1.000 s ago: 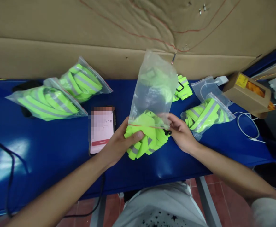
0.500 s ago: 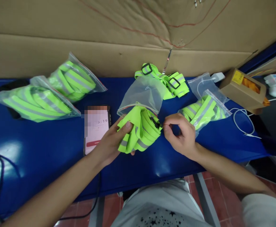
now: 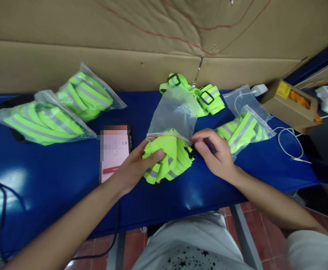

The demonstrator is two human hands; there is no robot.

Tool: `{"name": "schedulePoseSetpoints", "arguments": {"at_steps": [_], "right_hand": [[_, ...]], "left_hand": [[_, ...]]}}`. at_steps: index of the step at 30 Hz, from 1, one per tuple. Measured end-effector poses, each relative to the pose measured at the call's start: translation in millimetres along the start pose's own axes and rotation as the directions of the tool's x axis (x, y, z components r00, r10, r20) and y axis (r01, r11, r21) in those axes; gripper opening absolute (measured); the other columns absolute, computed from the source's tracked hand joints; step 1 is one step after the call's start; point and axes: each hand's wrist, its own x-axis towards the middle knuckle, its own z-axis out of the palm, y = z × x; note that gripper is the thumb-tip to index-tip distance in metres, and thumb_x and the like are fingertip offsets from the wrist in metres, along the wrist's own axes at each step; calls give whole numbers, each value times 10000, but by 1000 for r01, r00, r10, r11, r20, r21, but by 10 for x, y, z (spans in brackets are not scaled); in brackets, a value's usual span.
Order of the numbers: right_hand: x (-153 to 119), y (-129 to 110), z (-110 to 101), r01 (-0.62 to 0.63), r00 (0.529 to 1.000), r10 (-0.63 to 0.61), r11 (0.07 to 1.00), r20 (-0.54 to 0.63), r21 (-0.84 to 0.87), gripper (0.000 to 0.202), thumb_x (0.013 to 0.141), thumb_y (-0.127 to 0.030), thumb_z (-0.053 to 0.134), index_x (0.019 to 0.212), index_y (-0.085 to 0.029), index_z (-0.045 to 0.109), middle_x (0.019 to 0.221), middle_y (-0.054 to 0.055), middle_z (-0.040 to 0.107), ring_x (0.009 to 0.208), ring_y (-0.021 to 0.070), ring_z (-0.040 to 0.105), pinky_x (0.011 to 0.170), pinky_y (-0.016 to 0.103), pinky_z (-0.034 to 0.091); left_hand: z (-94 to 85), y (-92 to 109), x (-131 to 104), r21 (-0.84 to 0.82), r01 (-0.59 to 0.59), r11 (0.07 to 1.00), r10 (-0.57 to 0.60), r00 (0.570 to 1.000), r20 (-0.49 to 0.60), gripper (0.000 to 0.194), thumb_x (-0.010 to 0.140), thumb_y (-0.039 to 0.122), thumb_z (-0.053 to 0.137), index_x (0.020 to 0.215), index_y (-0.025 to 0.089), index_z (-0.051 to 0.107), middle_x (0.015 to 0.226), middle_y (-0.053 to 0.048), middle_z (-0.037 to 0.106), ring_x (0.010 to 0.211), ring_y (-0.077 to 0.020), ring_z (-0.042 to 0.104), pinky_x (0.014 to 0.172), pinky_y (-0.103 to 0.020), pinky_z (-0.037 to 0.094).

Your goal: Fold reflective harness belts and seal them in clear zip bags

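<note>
Gripping the bunched strap (image 3: 171, 159), thumb on top, the left hand (image 3: 134, 168) holds it at the mouth of the clear bag (image 3: 173, 114). The right hand (image 3: 216, 153), clear of the bag a moment ago, now meets its corner, fingers curled; whether pinching, I can't tell. Most strap remains outside.

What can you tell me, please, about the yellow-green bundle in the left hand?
The bundle is fluorescent yellow-green strapping, seemingly fabric, in loose folds, with grey stripes and a black piece at its right. It is held over the blue table in the grip of the left hand, thumb on top. Its far end seems just inside the clear bag; whether the right hand touches it is unclear.
</note>
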Motion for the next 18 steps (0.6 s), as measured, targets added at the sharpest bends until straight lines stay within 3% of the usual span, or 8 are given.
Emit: {"name": "schedulePoseSetpoints", "arguments": {"at_steps": [3, 6, 12, 18], "right_hand": [[3, 16, 24, -19, 999, 18, 999, 42, 30, 135, 978, -291, 702, 1082, -221, 653, 881, 0, 667, 774, 131, 643, 696, 267, 534], [6, 28, 24, 0, 1000, 0, 999, -2, -47, 25, 1010, -244, 650, 1010, -221, 658, 869, 1, 675, 762, 125, 641, 681, 259, 519], [9, 48, 8, 217, 974, -225, 950, -12, -225, 62, 1027, -163, 591, 1037, -218, 618, 893, 27, 694, 816, 156, 666, 736, 302, 527], [-15, 55, 32, 359, 925, -378, 904, -41, -233, 120, 1001, -126, 602, 1067, -225, 588, 863, 25, 707, 770, 171, 664, 706, 340, 509]], "left_hand": [[-5, -39, 9, 23, 5, 1000, -5, 999, -33, 540, 792, 457, 861, 1222, 230, 624, 908, -10, 697, 598, -123, 643, 495, -223, 589], [12, -25, 8, -18, 3, 1000, -4, 998, -55, 525, 774, 476, 869, 1155, 225, 609, 879, 2, 673, 600, -143, 642, 430, -245, 584], [46, 44, -19, -118, -25, 993, 14, 995, -97, 493, 788, 478, 843, 1131, 200, 624, 844, -8, 651, 609, -161, 639, 408, -265, 589], [78, 6, -49, -163, -84, 983, 72, 994, -77, 366, 841, 427, 810, 1102, 248, 626, 842, 1, 654, 610, -158, 639, 421, -263, 596]]}}
